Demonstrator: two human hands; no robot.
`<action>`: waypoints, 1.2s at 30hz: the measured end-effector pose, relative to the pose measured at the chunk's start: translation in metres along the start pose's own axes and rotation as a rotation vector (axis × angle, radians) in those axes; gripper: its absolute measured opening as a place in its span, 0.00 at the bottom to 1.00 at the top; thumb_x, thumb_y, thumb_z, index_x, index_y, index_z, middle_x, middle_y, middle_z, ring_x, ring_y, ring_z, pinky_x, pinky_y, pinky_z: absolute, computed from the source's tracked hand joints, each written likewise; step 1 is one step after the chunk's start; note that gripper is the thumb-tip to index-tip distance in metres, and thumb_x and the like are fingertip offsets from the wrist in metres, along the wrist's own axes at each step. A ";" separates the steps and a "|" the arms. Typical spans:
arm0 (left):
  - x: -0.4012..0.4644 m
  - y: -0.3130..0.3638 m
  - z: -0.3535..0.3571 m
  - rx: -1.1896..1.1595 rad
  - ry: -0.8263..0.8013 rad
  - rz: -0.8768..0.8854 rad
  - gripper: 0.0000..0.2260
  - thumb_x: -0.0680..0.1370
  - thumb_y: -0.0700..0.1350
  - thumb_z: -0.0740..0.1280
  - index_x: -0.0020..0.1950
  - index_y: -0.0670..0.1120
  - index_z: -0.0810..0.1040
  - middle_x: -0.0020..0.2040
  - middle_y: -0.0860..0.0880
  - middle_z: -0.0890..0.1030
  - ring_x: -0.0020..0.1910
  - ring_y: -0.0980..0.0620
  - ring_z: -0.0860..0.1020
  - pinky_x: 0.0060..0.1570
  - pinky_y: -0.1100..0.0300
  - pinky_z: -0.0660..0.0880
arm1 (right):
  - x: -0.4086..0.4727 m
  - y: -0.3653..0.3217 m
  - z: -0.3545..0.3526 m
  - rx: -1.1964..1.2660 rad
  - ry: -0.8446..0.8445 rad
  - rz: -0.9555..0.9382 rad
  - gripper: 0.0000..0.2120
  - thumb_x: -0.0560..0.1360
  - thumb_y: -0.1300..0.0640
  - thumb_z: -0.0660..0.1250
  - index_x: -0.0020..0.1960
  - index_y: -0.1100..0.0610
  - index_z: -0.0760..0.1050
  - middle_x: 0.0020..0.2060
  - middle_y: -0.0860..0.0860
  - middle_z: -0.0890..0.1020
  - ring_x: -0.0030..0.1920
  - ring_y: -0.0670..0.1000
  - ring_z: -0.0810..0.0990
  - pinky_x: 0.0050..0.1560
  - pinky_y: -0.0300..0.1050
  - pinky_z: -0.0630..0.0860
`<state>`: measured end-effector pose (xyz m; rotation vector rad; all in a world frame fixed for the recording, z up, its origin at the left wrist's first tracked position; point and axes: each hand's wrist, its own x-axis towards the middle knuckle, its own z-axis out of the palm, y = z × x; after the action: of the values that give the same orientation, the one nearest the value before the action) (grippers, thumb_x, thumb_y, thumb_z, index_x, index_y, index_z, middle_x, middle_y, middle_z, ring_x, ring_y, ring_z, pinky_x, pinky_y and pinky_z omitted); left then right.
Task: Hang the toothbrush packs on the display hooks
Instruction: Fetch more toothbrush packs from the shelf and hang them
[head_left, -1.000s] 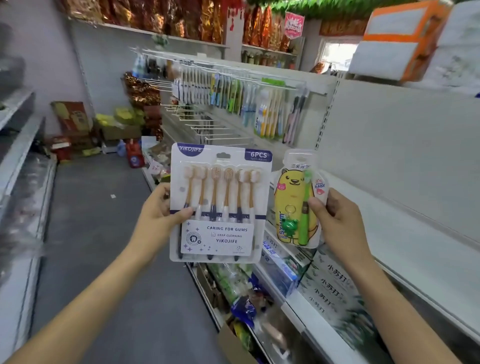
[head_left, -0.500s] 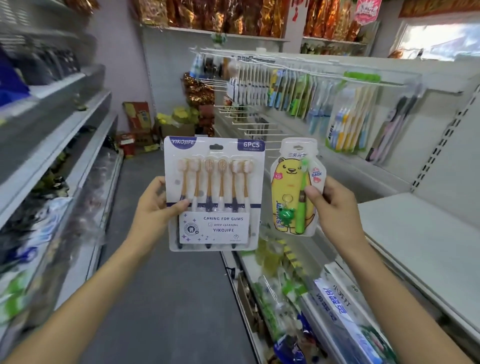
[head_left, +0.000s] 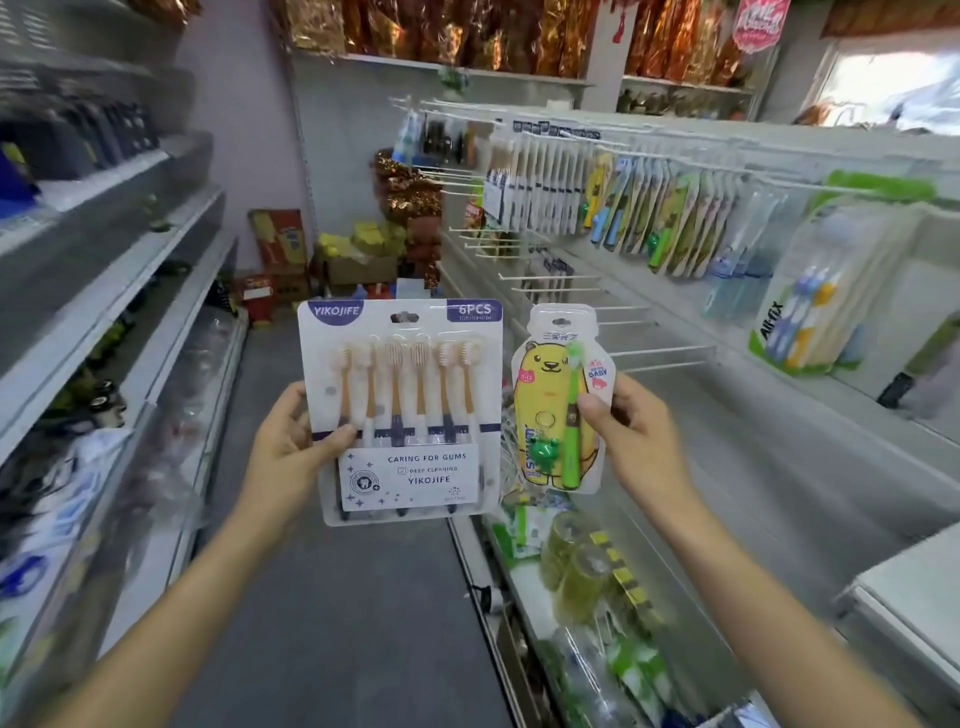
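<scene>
At centre frame, the left hand (head_left: 288, 447) grips the six-brush pack (head_left: 402, 410) by its edge; at 3 o'clock from it, the right hand (head_left: 631, 439) pinches the bear-shaped child's pack (head_left: 558, 400). Both face upright, hang holes uppermost, probably for matching to bare hooks (head_left: 652, 352) at 2 o'clock.

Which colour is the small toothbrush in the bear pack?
Green, seen in the head view, held by the right hand.
</scene>
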<state>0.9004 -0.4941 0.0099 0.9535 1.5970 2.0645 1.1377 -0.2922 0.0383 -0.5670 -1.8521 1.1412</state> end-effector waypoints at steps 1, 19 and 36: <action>0.015 -0.004 -0.006 -0.013 -0.002 -0.002 0.17 0.77 0.28 0.65 0.62 0.42 0.73 0.54 0.43 0.84 0.49 0.51 0.85 0.43 0.60 0.82 | 0.010 0.003 0.010 0.005 0.016 0.005 0.11 0.80 0.65 0.65 0.54 0.51 0.81 0.47 0.47 0.87 0.49 0.47 0.84 0.50 0.41 0.79; 0.291 -0.068 -0.046 -0.156 -0.419 -0.044 0.20 0.75 0.25 0.65 0.64 0.40 0.72 0.52 0.44 0.85 0.48 0.51 0.85 0.45 0.60 0.82 | 0.147 0.036 0.114 -0.141 0.403 0.033 0.10 0.79 0.55 0.66 0.58 0.50 0.82 0.53 0.50 0.86 0.55 0.55 0.84 0.58 0.67 0.77; 0.425 -0.110 0.076 -0.290 -0.765 -0.037 0.18 0.70 0.34 0.68 0.59 0.46 0.76 0.54 0.44 0.85 0.50 0.48 0.84 0.45 0.52 0.83 | 0.241 0.028 0.059 -0.361 0.703 -0.053 0.08 0.80 0.62 0.66 0.55 0.53 0.82 0.47 0.49 0.87 0.50 0.54 0.85 0.53 0.54 0.82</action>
<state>0.6399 -0.1338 0.0387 1.3577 0.8825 1.5456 0.9602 -0.1309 0.1063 -0.9717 -1.4316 0.4650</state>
